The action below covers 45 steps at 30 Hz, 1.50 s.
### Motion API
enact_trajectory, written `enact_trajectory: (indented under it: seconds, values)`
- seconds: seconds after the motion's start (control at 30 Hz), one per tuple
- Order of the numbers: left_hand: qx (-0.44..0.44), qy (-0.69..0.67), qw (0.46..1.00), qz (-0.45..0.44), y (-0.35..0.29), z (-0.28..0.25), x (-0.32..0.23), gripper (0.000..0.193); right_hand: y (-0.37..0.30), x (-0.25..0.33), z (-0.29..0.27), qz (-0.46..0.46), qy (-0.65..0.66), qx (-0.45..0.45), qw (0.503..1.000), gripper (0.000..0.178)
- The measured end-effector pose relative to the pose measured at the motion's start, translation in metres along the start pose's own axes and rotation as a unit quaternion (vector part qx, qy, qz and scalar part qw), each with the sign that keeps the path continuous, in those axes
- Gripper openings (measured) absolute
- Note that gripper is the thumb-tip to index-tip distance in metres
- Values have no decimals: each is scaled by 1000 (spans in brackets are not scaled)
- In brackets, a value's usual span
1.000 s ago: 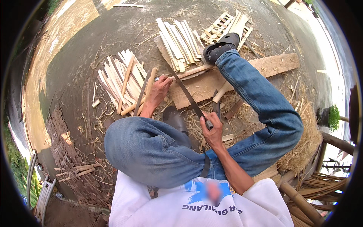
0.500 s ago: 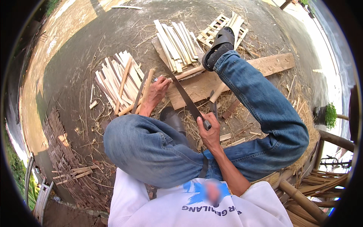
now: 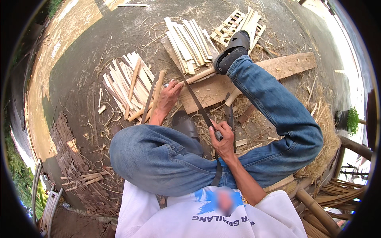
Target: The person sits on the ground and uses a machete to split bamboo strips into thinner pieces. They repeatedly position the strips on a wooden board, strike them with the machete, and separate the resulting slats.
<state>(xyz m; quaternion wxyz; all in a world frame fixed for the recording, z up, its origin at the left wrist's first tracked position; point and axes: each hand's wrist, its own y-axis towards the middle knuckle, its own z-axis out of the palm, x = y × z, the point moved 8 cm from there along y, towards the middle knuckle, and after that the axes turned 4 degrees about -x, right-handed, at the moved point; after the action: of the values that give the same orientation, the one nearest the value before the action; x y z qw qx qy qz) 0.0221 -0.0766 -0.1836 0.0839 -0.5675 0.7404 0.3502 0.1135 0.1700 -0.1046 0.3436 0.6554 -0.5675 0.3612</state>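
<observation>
My right hand is wrapped round the handle of a hand saw. Its long dark blade slants up and left, lying across a bamboo stick near the stick's left end. The fingers of my left hand close on that end, just left of the blade. The stick rests over a wide wooden plank, and my right foot in a black sandal is against its far end. Whether the teeth have cut into it is too small to tell.
Split wood strips lie in a left pile and a far pile. A slatted lattice is beyond my foot. A dark narrow tool lies near my right hand. Shavings and a woven mat flank me.
The saw and my right hand have drawn slightly back toward me along the cut line. My left hand keeps its grip on the stick. The whole view has shifted a little.
</observation>
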Motion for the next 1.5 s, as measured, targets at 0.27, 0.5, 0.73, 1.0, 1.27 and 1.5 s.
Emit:
enact_trajectory:
  seconds: [0.27, 0.5, 0.73, 1.0, 1.27, 1.5]
  values:
    - [-11, -9, 1000, -2, 7, 3, -10, 18, -29, -10, -1, -16, -108, 26, 994, 47]
    - [-28, 9, 999, -16, 0, 0, -2, 17, -27, -6, 19, -61, -137, 43, 988, 54]
    - [-41, 23, 999, -6, -4, 3, 0, 19, -37, -5, 12, -63, -161, 58, 983, 54]
    - [-9, 8, 999, -46, -8, 10, 8, 16, -36, -16, 17, -60, -185, 59, 979, 56]
    - [-63, 35, 997, 10, -3, 1, 7, 17, -43, -12, 18, -55, -196, 69, 977, 55]
    - [-60, 22, 998, -21, -1, 7, 9, 17, -3, -10, 40, -81, -188, 48, 978, 56]
